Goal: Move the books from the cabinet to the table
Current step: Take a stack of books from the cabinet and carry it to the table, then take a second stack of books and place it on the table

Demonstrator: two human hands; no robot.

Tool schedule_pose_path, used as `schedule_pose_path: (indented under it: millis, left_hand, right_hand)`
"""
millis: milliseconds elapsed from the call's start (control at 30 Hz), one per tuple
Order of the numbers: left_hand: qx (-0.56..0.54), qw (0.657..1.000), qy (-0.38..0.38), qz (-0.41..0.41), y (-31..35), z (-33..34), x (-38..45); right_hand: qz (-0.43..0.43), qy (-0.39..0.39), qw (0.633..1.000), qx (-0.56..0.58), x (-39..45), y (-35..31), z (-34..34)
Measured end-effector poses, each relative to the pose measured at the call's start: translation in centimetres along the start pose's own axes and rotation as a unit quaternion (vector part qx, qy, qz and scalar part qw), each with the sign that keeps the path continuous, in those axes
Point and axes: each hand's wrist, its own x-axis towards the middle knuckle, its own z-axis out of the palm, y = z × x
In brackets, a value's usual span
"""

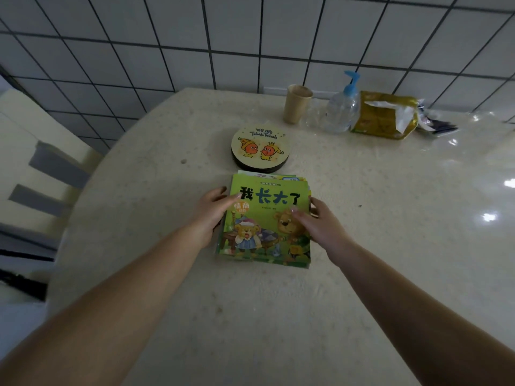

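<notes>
Bare table (172, 274) opens wide across the lower frame; ahead, the round coaster stack (260, 148) sits just beyond the books (267, 227), cup (296, 103), pump bottle (342, 108) and tissue pack (386, 115) crowding the upper right.
</notes>
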Motion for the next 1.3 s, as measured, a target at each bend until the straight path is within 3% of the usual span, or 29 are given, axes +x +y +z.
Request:
schedule_pose_path:
  millis: [200, 400, 833, 1033, 1300]
  left_hand:
    - [-0.008, 0.999, -0.017, 0.044, -1.4, -0.6, -4.5]
    - [-0.031, 0.996, 0.066, 0.049, -4.0, -1.3, -8.9]
    - [-0.169, 0.965, 0.194, 0.053, -13.7, 2.9, -26.0]
    - [-0.24, 0.93, 0.276, 0.042, -18.8, 3.6, -34.9]
    - [-0.302, 0.856, 0.418, 0.028, -25.9, 2.4, -47.9]
  right_hand:
    - [-0.086, 0.066, 0.994, -0.017, -3.9, 1.0, 0.7]
    - [-0.139, 0.053, 0.988, -0.047, -6.3, 3.1, 1.1]
    - [-0.211, -0.146, 0.96, -0.115, -16.5, 8.4, -0.1]
    - [-0.26, -0.263, 0.912, -0.177, -22.6, 10.2, 2.3]
    - [-0.308, -0.434, 0.808, -0.252, -32.4, 13.1, 9.0]
